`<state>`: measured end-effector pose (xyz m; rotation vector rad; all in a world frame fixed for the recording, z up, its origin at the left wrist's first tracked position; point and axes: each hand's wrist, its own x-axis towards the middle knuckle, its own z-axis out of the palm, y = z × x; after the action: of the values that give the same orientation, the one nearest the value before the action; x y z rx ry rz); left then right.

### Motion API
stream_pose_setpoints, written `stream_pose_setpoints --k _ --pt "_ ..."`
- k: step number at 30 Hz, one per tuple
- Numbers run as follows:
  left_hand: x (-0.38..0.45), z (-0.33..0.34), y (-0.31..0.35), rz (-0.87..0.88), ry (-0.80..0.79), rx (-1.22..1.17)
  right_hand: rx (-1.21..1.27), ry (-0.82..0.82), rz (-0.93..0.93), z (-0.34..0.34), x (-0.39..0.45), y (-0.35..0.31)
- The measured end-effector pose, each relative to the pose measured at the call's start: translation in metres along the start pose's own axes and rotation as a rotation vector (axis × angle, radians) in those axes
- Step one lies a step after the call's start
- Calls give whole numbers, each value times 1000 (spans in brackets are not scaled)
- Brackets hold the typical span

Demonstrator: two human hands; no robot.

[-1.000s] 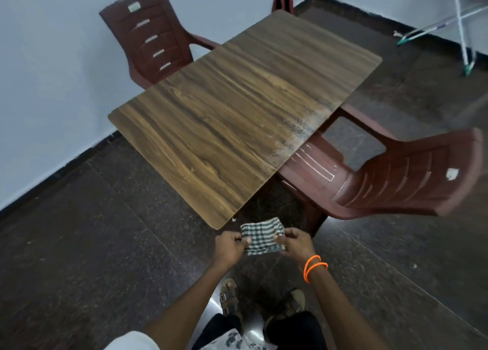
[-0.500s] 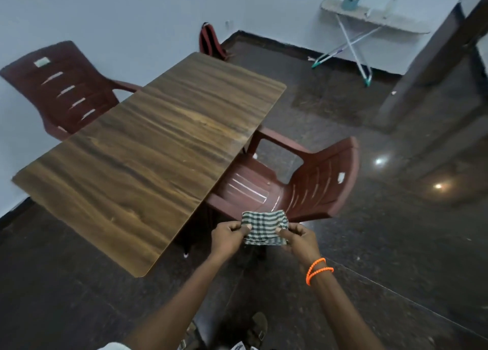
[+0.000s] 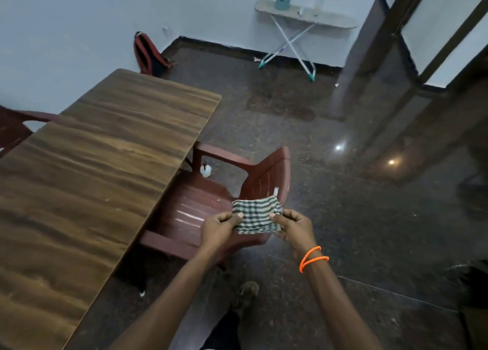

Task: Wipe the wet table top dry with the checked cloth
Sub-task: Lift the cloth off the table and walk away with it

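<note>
A small green-and-white checked cloth [image 3: 255, 214], folded, hangs in the air between my two hands, over a maroon chair. My left hand [image 3: 217, 227] pinches its left edge and my right hand [image 3: 294, 224], with orange bands at the wrist, pinches its right edge. The brown wood-grain table top [image 3: 87, 180] fills the left of the view, well to the left of the cloth. Neither hand touches the table.
A maroon plastic chair [image 3: 211, 202] is tucked against the table's right side below my hands. Another maroon chair [image 3: 13, 128] shows at the far left. A red bag [image 3: 146, 54] leans on the wall; an ironing board [image 3: 303, 17] stands at the back. Dark tiled floor lies to the right.
The view has swung to the right, so the table has slid to the left of the frame. Both hands still hold the cloth, now over the near chair.
</note>
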<state>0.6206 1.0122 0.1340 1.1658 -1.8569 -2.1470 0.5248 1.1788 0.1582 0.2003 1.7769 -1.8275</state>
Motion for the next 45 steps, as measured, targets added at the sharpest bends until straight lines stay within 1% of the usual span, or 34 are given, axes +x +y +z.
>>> stream_pose_setpoints --k 2,7,10,13,16,20,25,27,32,37,45 --pt "25 16 12 50 -1 -7 11 -6 -9 -9 22 -21" --pt "82 59 42 146 -27 -66 -53 -33 -50 -30 90 -70" --pt "111 84 64 142 4 -101 -92 -55 -67 -39 130 -98" --pt "147 104 86 117 34 -93 -71 -81 -50 -45 177 -120" --pt "185 122 105 106 86 -75 -85 -129 -11 -50 227 -141" --pt "231 154 129 103 200 -90 -111 -199 20 -55 295 -172" --pt "297 202 160 48 320 -175 -135 -288 37 -65 385 -213" --pt "323 224 181 42 338 -251 -142 -309 39 -69 417 -234" --pt "374 259 238 68 435 -293 -148 -375 40 -70 484 -293" --pt "435 266 285 109 455 -312 -173 -464 34 -48 558 -343" --pt "569 237 328 68 540 -371 -267 -525 58 40 691 -386"
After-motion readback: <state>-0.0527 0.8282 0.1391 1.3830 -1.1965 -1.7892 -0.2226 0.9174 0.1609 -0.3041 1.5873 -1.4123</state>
